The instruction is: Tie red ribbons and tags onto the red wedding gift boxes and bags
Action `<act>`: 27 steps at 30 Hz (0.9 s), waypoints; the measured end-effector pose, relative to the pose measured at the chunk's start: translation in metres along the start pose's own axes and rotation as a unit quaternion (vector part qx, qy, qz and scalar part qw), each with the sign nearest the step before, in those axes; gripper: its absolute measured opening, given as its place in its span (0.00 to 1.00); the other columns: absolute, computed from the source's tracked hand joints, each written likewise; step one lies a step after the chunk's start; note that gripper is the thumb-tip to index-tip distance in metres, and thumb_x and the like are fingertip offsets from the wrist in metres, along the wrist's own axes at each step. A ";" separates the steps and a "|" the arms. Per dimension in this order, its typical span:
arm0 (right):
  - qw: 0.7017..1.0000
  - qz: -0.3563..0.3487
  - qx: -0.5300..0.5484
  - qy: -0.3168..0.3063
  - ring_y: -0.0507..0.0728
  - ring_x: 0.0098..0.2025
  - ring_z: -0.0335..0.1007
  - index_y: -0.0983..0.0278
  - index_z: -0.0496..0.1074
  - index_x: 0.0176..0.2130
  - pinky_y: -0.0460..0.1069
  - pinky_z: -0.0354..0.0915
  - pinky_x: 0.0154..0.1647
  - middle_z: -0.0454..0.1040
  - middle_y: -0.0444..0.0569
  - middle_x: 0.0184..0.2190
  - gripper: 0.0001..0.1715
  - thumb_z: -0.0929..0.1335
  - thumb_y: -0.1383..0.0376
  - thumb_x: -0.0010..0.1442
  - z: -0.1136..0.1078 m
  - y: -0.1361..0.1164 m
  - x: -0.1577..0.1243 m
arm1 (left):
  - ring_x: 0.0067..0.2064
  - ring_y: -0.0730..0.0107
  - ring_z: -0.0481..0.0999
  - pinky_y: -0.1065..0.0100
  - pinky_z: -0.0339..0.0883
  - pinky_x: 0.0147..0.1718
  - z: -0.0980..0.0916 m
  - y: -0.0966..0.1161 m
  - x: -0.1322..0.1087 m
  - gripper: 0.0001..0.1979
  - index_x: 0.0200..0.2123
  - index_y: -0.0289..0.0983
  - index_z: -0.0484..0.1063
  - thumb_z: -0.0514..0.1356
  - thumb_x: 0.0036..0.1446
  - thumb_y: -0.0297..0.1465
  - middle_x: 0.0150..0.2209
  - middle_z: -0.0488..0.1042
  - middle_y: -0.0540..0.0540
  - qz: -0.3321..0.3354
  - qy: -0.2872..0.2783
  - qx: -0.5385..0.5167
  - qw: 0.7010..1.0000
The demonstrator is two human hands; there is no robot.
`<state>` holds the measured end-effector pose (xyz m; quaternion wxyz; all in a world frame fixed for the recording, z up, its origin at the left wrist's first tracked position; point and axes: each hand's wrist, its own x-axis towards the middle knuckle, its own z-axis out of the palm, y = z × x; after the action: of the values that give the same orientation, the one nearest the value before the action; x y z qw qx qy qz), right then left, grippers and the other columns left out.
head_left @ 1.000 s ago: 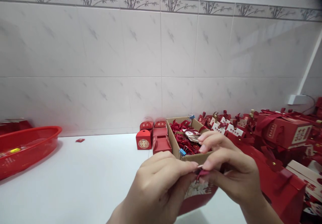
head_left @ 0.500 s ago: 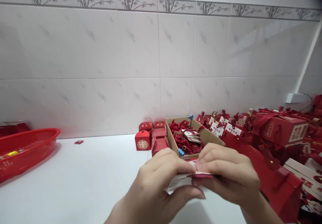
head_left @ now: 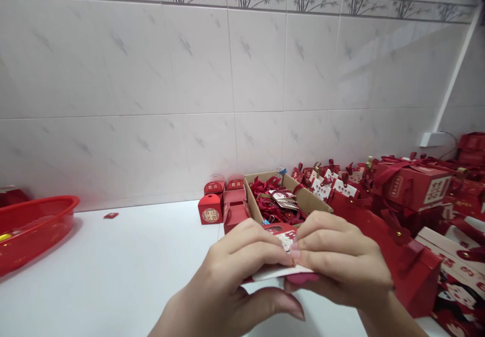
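Between my two hands, above the white table (head_left: pixel 132 266), is a red-and-white printed paper gift box (head_left: pixel 285 237), mostly covered by fingers. My left hand (head_left: pixel 233 266) has its fingers bent over the top of it, while the thumb hangs lower and apart. Close against them, my right hand (head_left: pixel 343 253) presses its fingertips on the printed face, with its thumb underneath. A dark pink piece (head_left: pixel 302 278) shows below the box edge by the right thumb; what it is I cannot make out.
Behind my hands sits a cardboard tray (head_left: pixel 254 205) of red ribbons and cards. Small red boxes (head_left: pixel 210 209) stand left of it. Many red gift boxes (head_left: pixel 415 185) crowd the right side. A red plastic basket (head_left: pixel 38 236) and a small red card (head_left: pixel 111 215) lie left.
The box in my hands has tilted so more of its printed red face shows, and more of the pink piece appears beneath. The view has shifted slightly right.
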<state>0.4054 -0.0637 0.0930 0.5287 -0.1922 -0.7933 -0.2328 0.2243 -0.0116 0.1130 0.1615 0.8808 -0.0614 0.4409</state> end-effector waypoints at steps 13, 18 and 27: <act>0.996 0.084 0.035 0.022 0.50 0.20 0.62 0.66 0.69 0.24 0.47 0.60 0.22 0.67 0.46 0.17 0.10 0.70 0.66 0.56 0.004 -0.002 0.003 | 0.28 0.71 0.72 0.72 0.70 0.26 0.006 -0.004 0.000 0.16 0.35 0.33 0.75 0.68 0.45 0.38 0.27 0.73 0.44 -0.015 0.057 -0.016 0.998; 0.980 0.170 0.090 0.048 0.50 0.23 0.61 0.65 0.68 0.28 0.45 0.58 0.22 0.66 0.45 0.21 0.09 0.72 0.65 0.54 0.007 -0.010 0.007 | 0.27 0.72 0.70 0.72 0.69 0.25 0.002 -0.005 -0.001 0.08 0.37 0.34 0.75 0.63 0.55 0.32 0.27 0.73 0.43 0.003 0.039 0.008 0.999; 0.939 0.228 0.243 0.079 0.49 0.26 0.61 0.65 0.66 0.28 0.44 0.60 0.25 0.65 0.44 0.24 0.09 0.72 0.68 0.54 0.015 -0.013 0.006 | 0.27 0.74 0.68 0.73 0.68 0.26 -0.007 -0.002 -0.001 0.08 0.40 0.34 0.75 0.62 0.55 0.25 0.25 0.72 0.45 0.024 0.029 0.024 0.999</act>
<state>0.3849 -0.0657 0.0917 0.6592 -0.2148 -0.7162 0.0798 0.2190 -0.0072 0.1149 0.1317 0.8694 -0.0672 0.4715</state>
